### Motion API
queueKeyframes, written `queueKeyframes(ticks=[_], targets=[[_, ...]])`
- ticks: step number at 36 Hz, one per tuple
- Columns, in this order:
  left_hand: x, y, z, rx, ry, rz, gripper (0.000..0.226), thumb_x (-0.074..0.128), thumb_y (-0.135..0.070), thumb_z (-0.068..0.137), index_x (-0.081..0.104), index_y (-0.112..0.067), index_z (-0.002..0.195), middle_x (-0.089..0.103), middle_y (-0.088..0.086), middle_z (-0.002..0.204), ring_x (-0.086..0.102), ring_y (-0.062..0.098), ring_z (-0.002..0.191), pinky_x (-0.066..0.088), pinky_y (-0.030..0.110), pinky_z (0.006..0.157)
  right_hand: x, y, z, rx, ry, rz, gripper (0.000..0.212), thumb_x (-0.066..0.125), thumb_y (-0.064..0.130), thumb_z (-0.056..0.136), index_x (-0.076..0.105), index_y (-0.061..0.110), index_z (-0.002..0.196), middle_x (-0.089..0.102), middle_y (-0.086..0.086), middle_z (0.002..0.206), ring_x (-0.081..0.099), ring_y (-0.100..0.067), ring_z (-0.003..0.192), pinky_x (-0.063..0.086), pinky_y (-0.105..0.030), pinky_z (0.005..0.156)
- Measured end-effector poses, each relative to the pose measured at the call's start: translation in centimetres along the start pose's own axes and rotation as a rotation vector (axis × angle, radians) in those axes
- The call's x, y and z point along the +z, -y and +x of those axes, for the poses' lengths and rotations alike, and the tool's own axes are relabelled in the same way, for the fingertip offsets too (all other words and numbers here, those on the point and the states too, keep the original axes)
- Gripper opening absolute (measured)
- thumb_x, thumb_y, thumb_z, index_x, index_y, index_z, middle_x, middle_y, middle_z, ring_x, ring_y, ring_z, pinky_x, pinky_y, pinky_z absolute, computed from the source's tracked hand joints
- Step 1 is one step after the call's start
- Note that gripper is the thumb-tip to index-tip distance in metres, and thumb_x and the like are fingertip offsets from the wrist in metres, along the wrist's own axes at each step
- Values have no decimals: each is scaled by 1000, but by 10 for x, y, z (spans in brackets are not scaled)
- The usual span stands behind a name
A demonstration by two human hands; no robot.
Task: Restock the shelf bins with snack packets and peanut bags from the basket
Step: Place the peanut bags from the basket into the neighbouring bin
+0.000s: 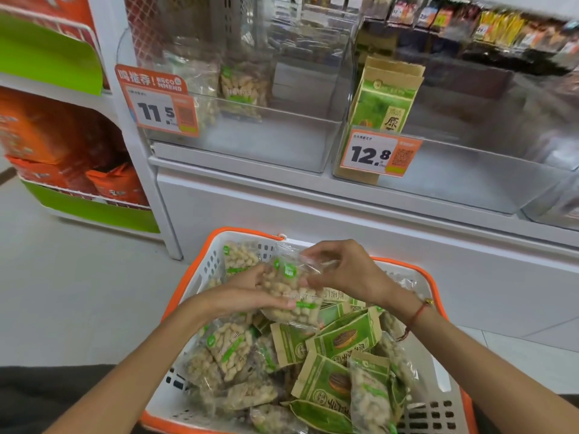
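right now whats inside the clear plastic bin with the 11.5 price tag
The clear plastic bin holds a few clear bags of peanuts standing at its back left. The orange price tag hides the front left corner.

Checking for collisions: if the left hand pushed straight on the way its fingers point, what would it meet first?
The left hand points rightward, already gripping the peanut bag; just beyond that comes the right hand, which pinches the bag's top. Depth is uncertain.

the left bin (250,142) has open floor at its front and right; two peanut bags (244,89) stand at its back left. the right bin (470,183) is open beyond one green packet (383,101) at its left wall. its price tag (380,153) covers that front corner.
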State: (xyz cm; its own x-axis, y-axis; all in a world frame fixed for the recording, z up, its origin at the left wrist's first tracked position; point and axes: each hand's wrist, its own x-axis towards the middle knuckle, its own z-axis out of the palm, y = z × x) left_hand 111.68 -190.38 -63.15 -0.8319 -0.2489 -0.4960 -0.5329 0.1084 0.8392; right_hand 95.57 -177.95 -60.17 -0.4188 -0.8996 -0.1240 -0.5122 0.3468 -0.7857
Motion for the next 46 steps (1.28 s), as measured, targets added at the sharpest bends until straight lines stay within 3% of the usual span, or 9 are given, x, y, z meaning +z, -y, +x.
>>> queueKeyframes(ticks=[3,6,11,21,26,33,38,43,46], targets=[[-2,-2,-3,66,-71,-126,35,74,-29,77,48,-39,98,57,-27,97,52,-17,85,42,3,72,1,6,0,-67,-167,10,50,83,29,69,63,30,115,63,13,110,56,-2,101,46,-21,82],[-12,-5,-5,133,-165,-204,53,84,-40,63,54,-42,106,69,-21,98,63,-7,94,46,22,95,-3,22,3,7,-200,103,79,81,33,70,39,29,137,47,12,125,48,-6,109,45,-13,77],[-40,-33,-15,299,-282,-258,74,81,-45,52,55,-33,120,68,-16,111,61,-4,104,48,13,81,-17,58,13,29,72,305,41,69,22,84,53,20,121,66,6,114,63,-4,99,48,-7,74],[-131,-122,-57,582,-411,-149,45,80,-38,69,59,-34,108,67,-29,101,60,-12,98,45,8,80,-52,155,68,-265,-137,363,33,72,35,80,62,17,106,70,2,99,66,-13,96,52,-22,72],[-189,-139,-58,628,-875,-126,37,66,-40,82,61,-26,115,63,-16,112,58,-2,105,46,19,89,-73,184,133,-26,-192,410,74,71,65,53,70,12,104,69,-5,103,63,-23,97,46,-36,93],[-241,-111,-27,368,-1467,233,54,64,-27,86,41,-23,135,46,0,134,45,21,123,43,40,89,-82,188,209,-15,-213,270,36,73,37,79,62,7,94,58,-3,73,52,-13,60,41,-22,50],[-249,-95,-11,360,-1476,198,67,64,-26,86,32,-18,145,41,3,140,43,24,125,42,41,93,-61,169,243,22,-125,191,25,77,20,78,58,13,92,66,-2,88,61,-11,70,48,-15,51],[-249,-91,-7,352,-1467,242,65,58,-30,91,28,-16,147,33,3,149,35,22,132,38,39,99,-51,160,261,94,-164,97,101,90,50,41,53,5,124,59,-8,124,58,-27,108,52,-36,89],[-249,-91,-8,351,-1457,245,67,58,-31,91,25,-17,148,32,2,149,35,22,133,39,40,98,-48,166,255,172,-160,-13,71,89,32,60,55,7,117,59,-2,98,59,-16,84,49,-19,58]])
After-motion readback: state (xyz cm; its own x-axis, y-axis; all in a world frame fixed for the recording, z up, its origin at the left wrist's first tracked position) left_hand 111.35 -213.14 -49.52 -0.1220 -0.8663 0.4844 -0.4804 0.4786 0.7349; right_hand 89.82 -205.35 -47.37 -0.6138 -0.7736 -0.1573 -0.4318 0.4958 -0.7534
